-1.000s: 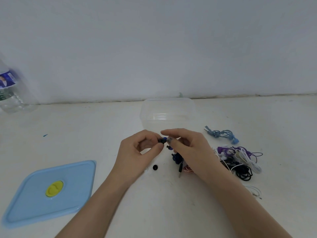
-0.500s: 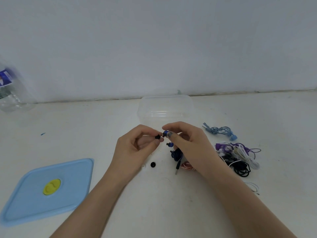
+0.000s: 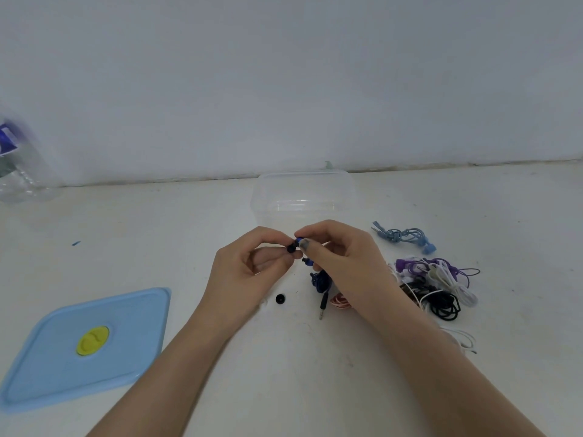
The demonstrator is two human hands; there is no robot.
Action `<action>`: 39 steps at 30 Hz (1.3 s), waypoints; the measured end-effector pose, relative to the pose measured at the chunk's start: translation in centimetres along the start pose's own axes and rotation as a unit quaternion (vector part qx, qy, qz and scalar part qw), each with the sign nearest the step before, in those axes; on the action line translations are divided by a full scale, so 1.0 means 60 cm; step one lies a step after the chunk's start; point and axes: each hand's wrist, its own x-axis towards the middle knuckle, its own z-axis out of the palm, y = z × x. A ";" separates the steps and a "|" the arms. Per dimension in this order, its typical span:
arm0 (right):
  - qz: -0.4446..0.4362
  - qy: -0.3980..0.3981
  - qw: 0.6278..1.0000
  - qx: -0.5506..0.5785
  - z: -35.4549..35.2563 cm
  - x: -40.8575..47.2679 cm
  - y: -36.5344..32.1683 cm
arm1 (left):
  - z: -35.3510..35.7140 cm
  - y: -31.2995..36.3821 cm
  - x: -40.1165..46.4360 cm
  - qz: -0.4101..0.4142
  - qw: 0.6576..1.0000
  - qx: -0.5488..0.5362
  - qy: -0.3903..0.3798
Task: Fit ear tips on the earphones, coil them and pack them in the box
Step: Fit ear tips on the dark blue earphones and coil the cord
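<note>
Head view: a black ear tip (image 3: 291, 247) is pinched between the thumb and forefinger of the left hand (image 3: 252, 272), right up against the blue earbud (image 3: 299, 240) that the right hand (image 3: 342, 263) pinches between thumb and fingertips. Both are held in the air above the middle of the bench (image 3: 284, 373), just in front of the clear box (image 3: 303, 197). Whether the tip is already seated on the nozzle cannot be told; it is too small.

To do this step well, I would keep the bud steady in the right hand, line the tip's bore up square with the nozzle, then push with a slight twist until the tip sits evenly all round. A skewed push is likely to fold the soft tip or let it flick away.

The second bud (image 3: 307, 262) hangs just below the right thumb, and the blue cord (image 3: 320, 280) with its plug (image 3: 323, 307) trails down to the bench. A spare black tip (image 3: 279, 299) lies near the left wrist, presumably for that second bud.

Further right lie a grey-blue coiled set (image 3: 403, 236) and a heap of purple, white and black earphones (image 3: 438, 285). The blue lid (image 3: 47, 367) lies at the near left; a bottle (image 3: 19, 171) stands at the far left edge.
</note>
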 end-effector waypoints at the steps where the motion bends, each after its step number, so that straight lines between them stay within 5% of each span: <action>1: 0.001 0.000 1.000 0.000 0.000 0.001 0.000 | 0.001 0.001 0.000 -0.001 1.000 0.000 0.000; 39: 0.041 -0.098 0.989 0.101 -0.026 -0.003 -0.016 | -0.022 0.001 0.008 -0.027 0.997 -0.055 -0.047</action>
